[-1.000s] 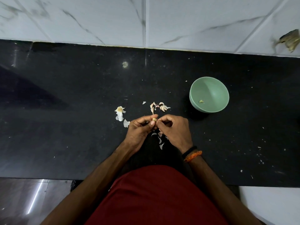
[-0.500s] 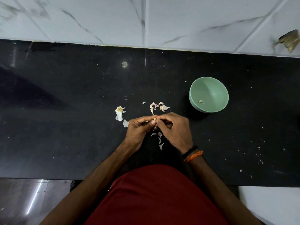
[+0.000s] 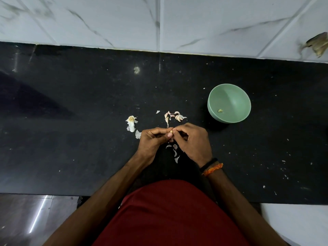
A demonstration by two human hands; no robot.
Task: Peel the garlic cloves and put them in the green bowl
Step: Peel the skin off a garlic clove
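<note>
head view, near to far. red garment point(image 3: 170, 215) fills the bottom centre, both forearms reaching forward from it over the black counter point(image 3: 71, 148)

right wrist carries a black band point(image 3: 208, 163) and an orange thread point(image 3: 213, 169), side by side

left hand point(image 3: 152, 141) and right hand point(image 3: 193, 141) meet just above the counter, fingertips together. fingers of both curled; between them a small pale garlic clove point(image 3: 171, 134), pinched from both sides by thumb and forefinger. a thin strip of skin seems to hang below the clove; too small to be sure

on the counter under and between the hands: a few loose peel flakes point(image 3: 174, 151), pale, curved, scattered toward the body

just left of the left hand: a bigger scrap of skin point(image 3: 137, 134), and beyond it the garlic root end with papery husk point(image 3: 131, 121)

just beyond the hands: small cluster of unpeeled cloves point(image 3: 175, 116), pinkish-white, touching one another, one single flake off to their left

right of the cluster and apart from it: green bowl point(image 3: 236, 96), upright, with one small peeled clove point(image 3: 220, 110) lying low inside toward its near-left wall

white specks dot the counter at far right

farthest: white marble-pattern tiled wall point(image 3: 106, 20); a brownish patch point(image 3: 316, 45) on it at the right edge, cannot tell what it is
</note>
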